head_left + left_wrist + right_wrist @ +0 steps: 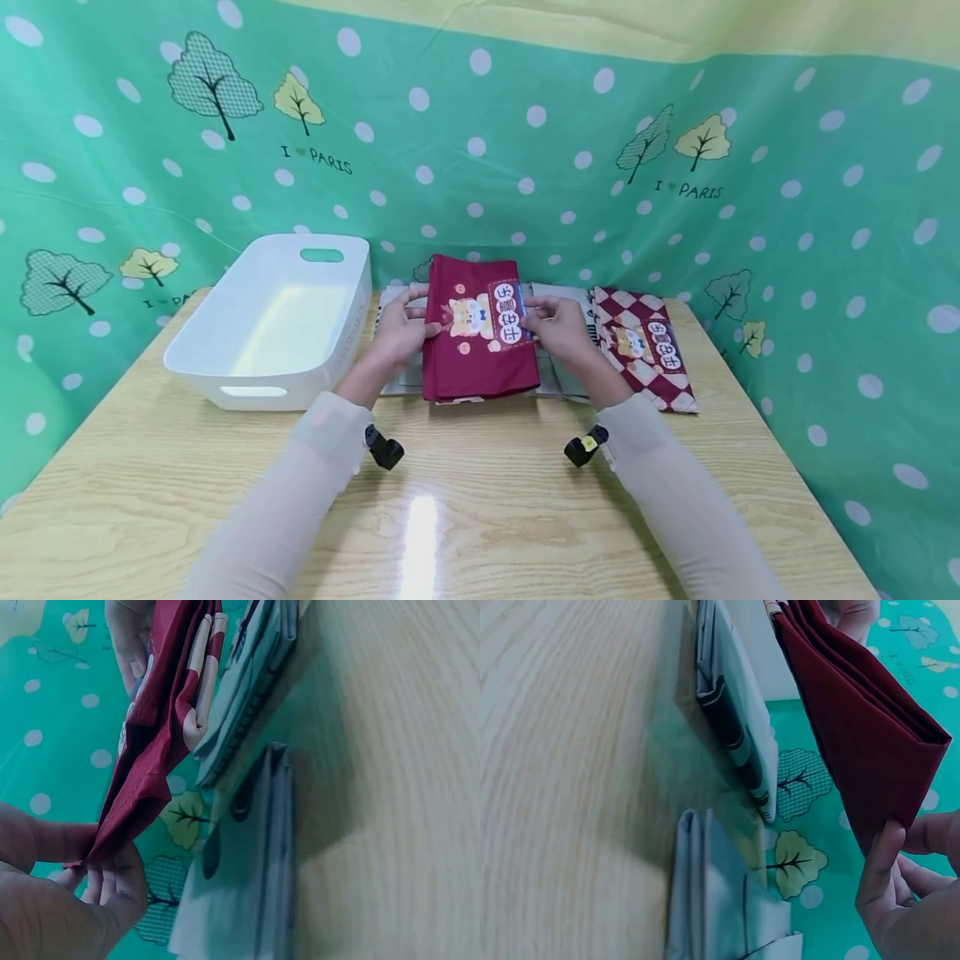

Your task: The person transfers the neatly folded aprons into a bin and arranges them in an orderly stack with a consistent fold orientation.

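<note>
Maroon cloth [480, 367] partly hides grey cloths [553, 379] behind it.
Left of the maroon cloth, lettering [349, 330] on the white bin [318, 379] is too small to read; below the cloth, both sleeves [281, 504] run off the head view's bottom edge.
</note>
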The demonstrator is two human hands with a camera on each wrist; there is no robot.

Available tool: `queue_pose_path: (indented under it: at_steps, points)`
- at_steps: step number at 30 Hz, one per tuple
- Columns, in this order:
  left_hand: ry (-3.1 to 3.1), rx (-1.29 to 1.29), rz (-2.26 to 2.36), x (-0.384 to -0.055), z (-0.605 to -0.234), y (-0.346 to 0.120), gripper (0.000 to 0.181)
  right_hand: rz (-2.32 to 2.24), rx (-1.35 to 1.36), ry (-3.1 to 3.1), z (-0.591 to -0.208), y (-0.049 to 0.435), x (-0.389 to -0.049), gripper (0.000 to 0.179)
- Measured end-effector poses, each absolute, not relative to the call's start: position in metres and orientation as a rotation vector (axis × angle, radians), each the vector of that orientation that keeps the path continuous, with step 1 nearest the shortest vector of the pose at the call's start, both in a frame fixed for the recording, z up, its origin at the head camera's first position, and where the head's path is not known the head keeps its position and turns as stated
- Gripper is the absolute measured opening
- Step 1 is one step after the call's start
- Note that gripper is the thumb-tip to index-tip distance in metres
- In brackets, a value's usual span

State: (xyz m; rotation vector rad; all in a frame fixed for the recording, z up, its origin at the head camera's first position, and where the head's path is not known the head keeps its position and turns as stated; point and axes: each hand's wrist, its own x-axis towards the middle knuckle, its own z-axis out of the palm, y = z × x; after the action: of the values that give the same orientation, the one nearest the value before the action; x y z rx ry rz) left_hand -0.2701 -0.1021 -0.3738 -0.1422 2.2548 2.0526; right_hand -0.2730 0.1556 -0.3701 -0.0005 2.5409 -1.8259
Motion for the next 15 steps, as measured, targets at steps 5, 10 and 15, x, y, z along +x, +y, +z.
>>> queue_pose_path:
  at_steps: [5,10,15]
  points:
    - [2.310,-0.075,2.031,-0.270,-0.361,-0.107,0.065,-1.867,-0.039,2.537,-0.360,0.152,-0.273,0.032]
    - [2.373,0.009,1.987,-0.272,-0.347,-0.112,0.065,-1.891,-0.050,2.542,-0.349,0.148,-0.272,0.035]
    - [2.401,0.061,1.976,-0.273,-0.333,-0.117,0.066,-1.882,-0.110,2.599,-0.339,0.144,-0.271,0.034]
